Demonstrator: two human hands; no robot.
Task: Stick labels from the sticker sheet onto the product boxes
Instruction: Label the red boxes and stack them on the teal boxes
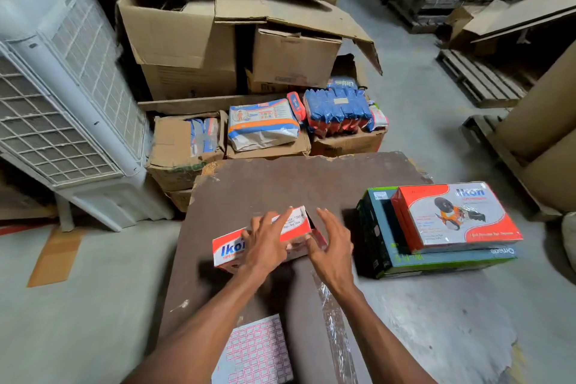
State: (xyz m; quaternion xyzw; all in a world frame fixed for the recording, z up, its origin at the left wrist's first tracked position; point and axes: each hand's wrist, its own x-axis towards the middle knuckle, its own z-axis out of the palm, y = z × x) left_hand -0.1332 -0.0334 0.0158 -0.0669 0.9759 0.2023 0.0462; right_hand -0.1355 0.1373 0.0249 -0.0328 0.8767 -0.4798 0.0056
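Brown, worn board makes up my tabletop (249,190), chipped at its far edge, with grey concrete floor all round it. Off to my right two product boxes sit stacked on the floor: a red-and-white one (458,218) on top of a dark green one (436,262), just beside the board.

Centre of the board, here's the box in hand: a red-and-white carton (230,251) lying at a slant, blue lettering on its near face. My left hand (268,243) lies across its top, fingers fairly straight and spread, pressing rather than gripping. My right hand (330,246) is at the carton's right end, fingers loosely splayed, thumb touching the corner; it is not clamped round anything. A white label already seems to sit on the top face under my fingers, though the print is too blurred to read.

Thin printed card, I'd judge: light, stiff enough along the edges, but the panels would dent under a hard squeeze. Best taken by the two short ends, flat-palmed.

Nearest me, at the board's front edge, lies the sticker sheet (255,352), pink-bordered labels in rows. Flimsy paper; peel from a corner.
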